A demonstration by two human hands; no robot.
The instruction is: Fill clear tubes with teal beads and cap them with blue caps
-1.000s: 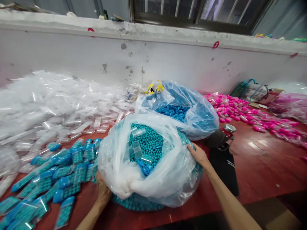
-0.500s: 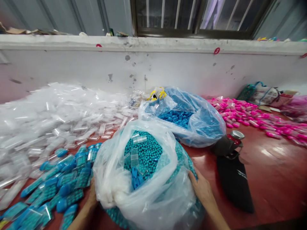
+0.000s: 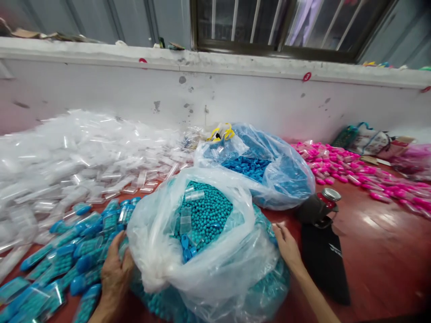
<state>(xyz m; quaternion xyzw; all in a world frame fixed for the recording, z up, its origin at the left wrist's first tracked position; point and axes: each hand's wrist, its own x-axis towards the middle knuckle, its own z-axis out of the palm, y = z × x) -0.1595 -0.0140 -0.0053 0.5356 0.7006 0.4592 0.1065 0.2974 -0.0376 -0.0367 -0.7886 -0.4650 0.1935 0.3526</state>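
Note:
A big clear plastic bag [image 3: 222,278] of teal beads [image 3: 210,208] stands open at the front centre, with clear tubes and blue caps lying on the beads. At its left side is my left hand [image 3: 116,273], fingers apart and close to the plastic. My right hand [image 3: 286,246] rests against the bag's right side, fingers spread, the tips partly hidden by the plastic. Beside my left hand lie bead-filled tubes with blue caps [image 3: 84,251].
Clear tubes [image 3: 84,157] are heaped at the left. Behind the bead bag sits a bag of blue caps [image 3: 249,167]. Pink-capped pieces [image 3: 350,168], a red jar with a metal lid [image 3: 330,195] and a black flat item [image 3: 325,262] lie on the right of the red table [image 3: 384,251].
My left hand has come out from behind the bag's left side and shows more fully. My right hand has moved slightly up along the bag. The view has tilted a little.

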